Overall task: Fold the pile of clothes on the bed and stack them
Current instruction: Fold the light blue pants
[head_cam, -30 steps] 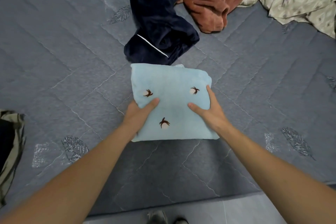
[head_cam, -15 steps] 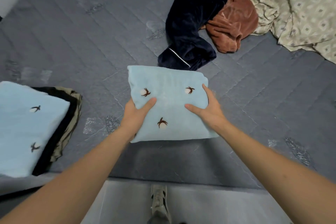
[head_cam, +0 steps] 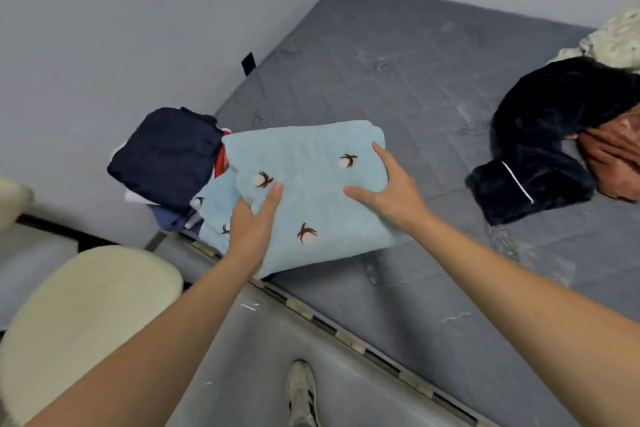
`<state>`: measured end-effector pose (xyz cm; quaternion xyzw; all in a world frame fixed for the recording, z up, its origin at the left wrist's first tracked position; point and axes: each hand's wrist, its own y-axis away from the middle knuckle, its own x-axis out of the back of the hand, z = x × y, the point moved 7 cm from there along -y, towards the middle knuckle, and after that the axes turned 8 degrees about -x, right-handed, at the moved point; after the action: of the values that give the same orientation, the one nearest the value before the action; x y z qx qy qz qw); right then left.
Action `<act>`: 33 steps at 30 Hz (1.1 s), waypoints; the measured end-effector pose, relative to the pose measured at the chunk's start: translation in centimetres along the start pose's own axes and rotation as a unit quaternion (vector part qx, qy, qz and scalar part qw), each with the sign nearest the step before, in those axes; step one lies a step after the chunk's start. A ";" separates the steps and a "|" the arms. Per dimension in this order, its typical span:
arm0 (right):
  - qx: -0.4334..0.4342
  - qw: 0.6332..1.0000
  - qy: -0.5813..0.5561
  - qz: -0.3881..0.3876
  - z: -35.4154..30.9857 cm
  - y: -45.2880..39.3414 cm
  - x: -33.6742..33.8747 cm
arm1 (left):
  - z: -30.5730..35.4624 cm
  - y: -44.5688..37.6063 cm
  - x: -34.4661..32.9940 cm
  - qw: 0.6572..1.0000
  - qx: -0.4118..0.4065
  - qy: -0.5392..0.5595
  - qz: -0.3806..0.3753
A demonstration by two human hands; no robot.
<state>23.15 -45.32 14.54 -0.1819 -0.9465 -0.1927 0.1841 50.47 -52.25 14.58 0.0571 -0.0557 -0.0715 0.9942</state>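
We have the folded pale blue fleece garment with small brown-and-white embroidered motifs (head_cam: 311, 191) right between our hands, carried over the near corner of the grey quilted mattress (head_cam: 398, 87). Our left hand (head_cam: 254, 222) grips its near-left corner, thumb lying on top of the cloth and the fingers tucked out of sight beneath. Our right hand (head_cam: 391, 189) clasps the right edge, thumb pointing in across the fabric and fingers spread along the side. Both hands are grasping the garment, which sits tilted, its far edge higher than the near one.

Just under our left hand a second pale blue piece with the same motifs (head_cam: 214, 208) peeks out, and the carried garment overlaps it. Beyond our left hand, a folded dark navy garment (head_cam: 166, 158) rests on that pile, with a sliver of red cloth (head_cam: 220, 159) showing between navy and blue, and white and blue edges below.

Well off past our right hand lies an unfolded dark navy velvety garment with a thin white stripe (head_cam: 540, 149), touching a crumpled rust-brown garment (head_cam: 613, 159). Farther beyond that, a cream patterned bedsheet (head_cam: 613, 42) bunches at the frame's edge.

Below our left forearm there is a rounded cream cushion-like seat (head_cam: 86, 322), and between our arms a pale shoe (head_cam: 302, 392) on the floor.
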 end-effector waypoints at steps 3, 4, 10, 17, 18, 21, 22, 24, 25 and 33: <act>0.037 0.997 0.043 -0.044 -3.8 -4.5 -6.3 | -1.6 -1.9 5.3 0.997 0.009 0.015 0.071; 0.049 0.995 0.065 -0.056 -4.7 -6.0 -8.3 | -2.6 -2.5 6.8 0.996 0.013 0.016 0.091; 0.134 0.942 0.306 -0.019 -7.2 -12.9 -17.6 | -7.4 -6.9 13.4 0.962 0.017 -0.195 0.188; 0.276 0.882 0.383 0.000 -7.2 -12.6 -23.7 | -4.4 -11.6 9.8 0.802 -0.274 -0.530 0.027; 0.269 0.882 0.387 -0.013 -6.9 -13.3 -23.9 | -5.6 -11.7 9.3 0.808 -0.258 -0.529 0.004; 0.288 0.869 0.399 -0.047 -6.2 -15.1 -25.0 | -9.8 -12.1 9.2 0.822 -0.183 -0.539 -0.014; 0.307 0.862 0.399 -0.055 -5.9 -15.4 -25.7 | -11.1 -12.1 9.4 0.822 -0.170 -0.543 -0.011; 0.343 0.851 0.393 -0.063 -5.1 -15.8 -27.4 | -13.6 -11.9 9.7 0.825 -0.149 -0.545 0.003; 0.356 0.847 0.388 -0.066 -4.7 -16.1 -28.3 | -14.8 -11.7 9.8 0.828 -0.140 -0.543 0.011; 0.373 0.854 0.354 -0.072 -0.5 -19.1 -30.6 | -19.2 -13.1 8.7 0.830 -0.141 -0.538 0.038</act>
<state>41.91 -70.31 -3.51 0.0498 -0.8285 0.1109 0.5466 59.54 -64.40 -5.03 -0.1339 -0.5732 -0.0599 0.8062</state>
